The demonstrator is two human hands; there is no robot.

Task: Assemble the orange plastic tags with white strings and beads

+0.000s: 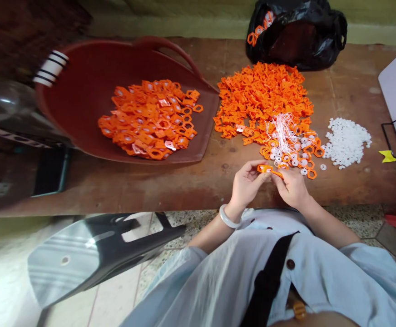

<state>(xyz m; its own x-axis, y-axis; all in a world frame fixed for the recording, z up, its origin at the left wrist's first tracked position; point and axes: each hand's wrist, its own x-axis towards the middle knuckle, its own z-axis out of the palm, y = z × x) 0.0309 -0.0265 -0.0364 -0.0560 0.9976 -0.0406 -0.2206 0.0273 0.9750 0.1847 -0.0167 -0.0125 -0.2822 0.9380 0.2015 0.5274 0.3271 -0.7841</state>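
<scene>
"Since both hands are hovering over the table [170,190] near its front edge, what are the fingers doing?"

"Left hand [247,184], white bangle [230,217] on the wrist: thumb and fingers are pinching an orange piece [263,168], just above the wood. Right hand [291,187] is gripping orange at the right end. One piece or two? Can't tell, fingers are covering it."

"Next out?"

"Orange rings [312,174] and white discs [304,171] are lying just ahead. White strings [282,129] are trailing over them and up onto the orange heap [262,95]. White bits [348,141] are sitting in a pile to the right."

"Left side?"

"Brown tub [82,86] is holding more orange parts [150,120], loose mound."

"Back?"

"Black bag [324,43] is sitting open just behind the heap, orange bits [256,32] showing at its left."
</scene>
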